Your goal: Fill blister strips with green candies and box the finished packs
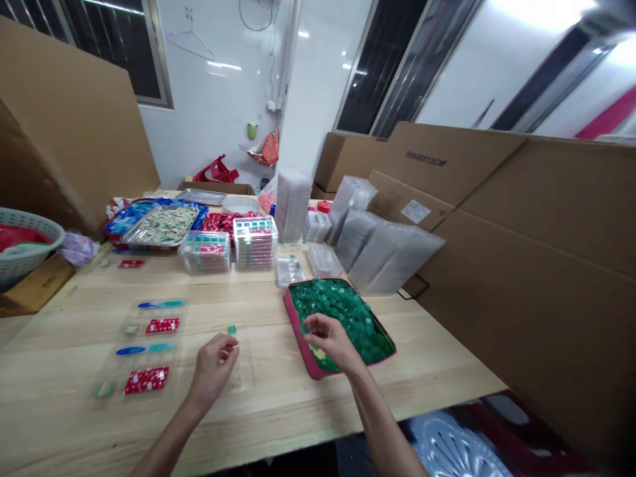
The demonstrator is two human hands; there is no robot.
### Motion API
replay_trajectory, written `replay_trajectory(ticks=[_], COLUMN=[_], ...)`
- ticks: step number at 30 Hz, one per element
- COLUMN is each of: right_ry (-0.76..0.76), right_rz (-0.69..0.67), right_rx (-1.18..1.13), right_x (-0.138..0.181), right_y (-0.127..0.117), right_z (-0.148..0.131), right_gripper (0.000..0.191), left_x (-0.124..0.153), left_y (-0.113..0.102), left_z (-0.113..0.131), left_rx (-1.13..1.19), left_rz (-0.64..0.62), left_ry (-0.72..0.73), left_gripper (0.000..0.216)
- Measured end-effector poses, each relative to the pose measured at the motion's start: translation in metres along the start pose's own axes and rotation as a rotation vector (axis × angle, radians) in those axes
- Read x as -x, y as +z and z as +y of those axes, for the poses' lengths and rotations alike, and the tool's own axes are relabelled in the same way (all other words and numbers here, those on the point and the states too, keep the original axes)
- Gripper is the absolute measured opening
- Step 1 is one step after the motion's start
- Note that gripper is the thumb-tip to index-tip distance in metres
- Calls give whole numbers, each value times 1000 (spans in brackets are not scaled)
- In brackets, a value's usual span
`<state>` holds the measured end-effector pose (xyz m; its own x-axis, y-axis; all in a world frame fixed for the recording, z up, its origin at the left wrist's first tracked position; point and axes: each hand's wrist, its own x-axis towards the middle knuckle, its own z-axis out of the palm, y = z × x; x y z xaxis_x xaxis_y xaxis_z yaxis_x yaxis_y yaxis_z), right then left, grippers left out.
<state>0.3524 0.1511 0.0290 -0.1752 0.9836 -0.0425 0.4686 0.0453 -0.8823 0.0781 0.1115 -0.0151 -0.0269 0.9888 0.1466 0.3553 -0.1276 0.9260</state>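
Observation:
My right hand [328, 341] rests over the near left corner of a pink tray [297, 331] heaped with small green packets [348, 315], and its fingers pinch one green packet. My left hand [214, 368] lies on the wooden table with its fingers curled onto a clear plastic insert [238, 358]. A small green packet [232, 329] sits in that insert just beyond the fingertips. To the left lie two clear inserts [149, 344] filled with blue toothbrushes, red packets and small pieces.
Stacks of filled clear trays [255, 242] and empty clear trays [387, 255] stand at mid table. Metal trays [161, 227] of packets sit far left, beside a white basket [27, 242]. Cardboard boxes [521, 218] wall the right side. A plastic stool [447, 444] is below the table edge.

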Motion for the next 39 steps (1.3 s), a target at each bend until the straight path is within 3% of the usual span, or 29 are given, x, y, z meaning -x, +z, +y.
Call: replay_trajectory(ticks=[3, 6, 11, 16, 25, 39], right_ry=[5, 7, -121, -213, -347, -415], right_rz=[-98, -150, -194, -203, -319, -346], right_rx=[-323, -324, 78, 364, 715, 772], right_x=[-1, -9, -30, -42, -49, -51], right_y=[28, 63, 114, 142, 153, 150], right_z=[-9, -8, -6, -19, -37, -38], right_gripper=[28, 24, 11, 5, 7, 19], left_x=[0, 1, 13, 20, 23, 26], left_y=[7, 3, -14, -10, -6, -7], left_z=[5, -3, -29, -39, -40, -38], left_rx=[23, -63, -181, -225, -258, -287], left_rz=[-30, 32, 106, 75, 49, 45], left_ry=[-27, -70, -129, -99, -78, -40], left_gripper=[14, 14, 17, 18, 19, 17])
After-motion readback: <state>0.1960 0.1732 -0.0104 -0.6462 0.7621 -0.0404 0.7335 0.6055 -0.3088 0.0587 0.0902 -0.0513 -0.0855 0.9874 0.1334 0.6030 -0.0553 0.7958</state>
